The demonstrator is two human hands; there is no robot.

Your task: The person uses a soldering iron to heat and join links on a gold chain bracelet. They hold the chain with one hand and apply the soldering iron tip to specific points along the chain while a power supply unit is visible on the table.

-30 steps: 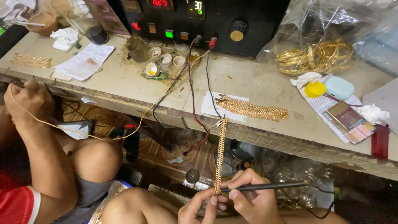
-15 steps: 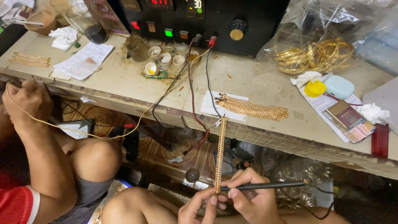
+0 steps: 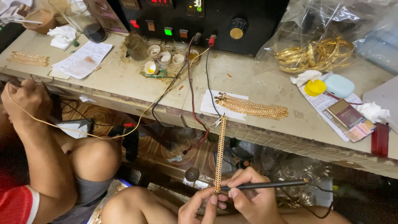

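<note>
A long gold chain strip point(image 3: 219, 153) hangs straight down from a clip at the bench's front edge. My left hand point(image 3: 200, 206) pinches the chain's lower end between thumb and fingertips. Just to its right, my right hand point(image 3: 251, 197) grips a black pen-shaped tool point(image 3: 265, 185) with a wire at its tail. The tool's tip touches the chain's bottom end. Both hands rest above my knees, under the bench.
A pile of gold chains point(image 3: 253, 108) lies on paper on the worn bench point(image 3: 124, 79). Behind stand a black power unit point(image 3: 207, 16), small cups point(image 3: 163, 58) and bagged gold bangles point(image 3: 315, 54). Another person's hand point(image 3: 25, 99) holds a thin wire at left.
</note>
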